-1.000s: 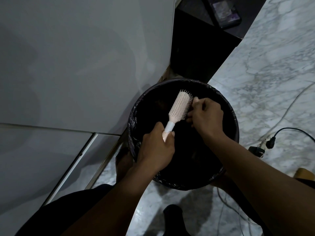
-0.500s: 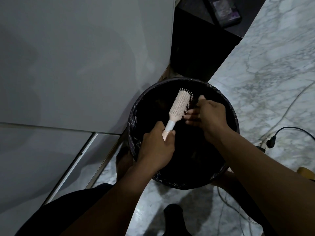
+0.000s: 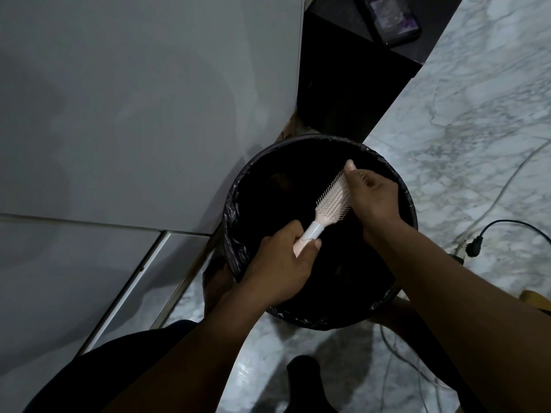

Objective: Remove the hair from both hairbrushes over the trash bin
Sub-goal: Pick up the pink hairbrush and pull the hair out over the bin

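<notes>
A pale pink hairbrush with a white collar on its handle is held over a round trash bin lined with a black bag. My left hand is closed around the brush handle. My right hand lies over the far end of the brush head, thumb at the tip and fingers on the bristles. Whether hair is between its fingers cannot be made out in the dim light. Only this one brush is in view.
The bin stands on a marble floor, against a grey cabinet front. A black plug and cable and thin wires lie on the floor to the right. A dark shelf with a phone-like object is behind the bin.
My right hand went from beside the brush head onto its far end, covering the tip. The brush has tilted further to the right in my left hand.
</notes>
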`<state>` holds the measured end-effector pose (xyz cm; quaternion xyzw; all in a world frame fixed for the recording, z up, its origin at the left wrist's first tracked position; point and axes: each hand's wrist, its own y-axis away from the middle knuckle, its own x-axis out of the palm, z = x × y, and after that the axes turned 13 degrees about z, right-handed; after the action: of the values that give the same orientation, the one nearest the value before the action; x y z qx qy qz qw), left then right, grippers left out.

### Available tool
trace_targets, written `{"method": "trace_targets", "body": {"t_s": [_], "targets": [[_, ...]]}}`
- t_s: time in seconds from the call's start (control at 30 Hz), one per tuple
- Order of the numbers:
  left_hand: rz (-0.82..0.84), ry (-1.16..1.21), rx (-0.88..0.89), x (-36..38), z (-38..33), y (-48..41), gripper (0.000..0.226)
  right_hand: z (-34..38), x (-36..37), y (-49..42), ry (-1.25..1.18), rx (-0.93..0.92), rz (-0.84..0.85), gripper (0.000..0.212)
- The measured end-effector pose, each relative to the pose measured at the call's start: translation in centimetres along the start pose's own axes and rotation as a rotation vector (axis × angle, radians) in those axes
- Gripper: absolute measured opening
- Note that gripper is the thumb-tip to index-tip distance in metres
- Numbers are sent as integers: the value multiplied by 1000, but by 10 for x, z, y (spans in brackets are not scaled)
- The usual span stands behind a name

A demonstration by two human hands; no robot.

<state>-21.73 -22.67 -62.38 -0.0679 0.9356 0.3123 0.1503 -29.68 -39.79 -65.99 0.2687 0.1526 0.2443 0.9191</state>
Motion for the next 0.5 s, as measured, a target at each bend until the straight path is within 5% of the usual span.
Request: {"method": "trace_targets", "body": {"t_s": [0.17, 0.33, 0.5], "targets": [[6, -79, -16, -6, 3, 2, 30, -2, -9, 2, 235, -1, -131, 58], [-8, -62, -51, -1, -1, 14, 31, -1, -6, 18, 598, -146, -277, 44], [-151, 84, -173, -1, -1, 31, 31, 7, -6, 44, 743, -217, -26, 33]]}}
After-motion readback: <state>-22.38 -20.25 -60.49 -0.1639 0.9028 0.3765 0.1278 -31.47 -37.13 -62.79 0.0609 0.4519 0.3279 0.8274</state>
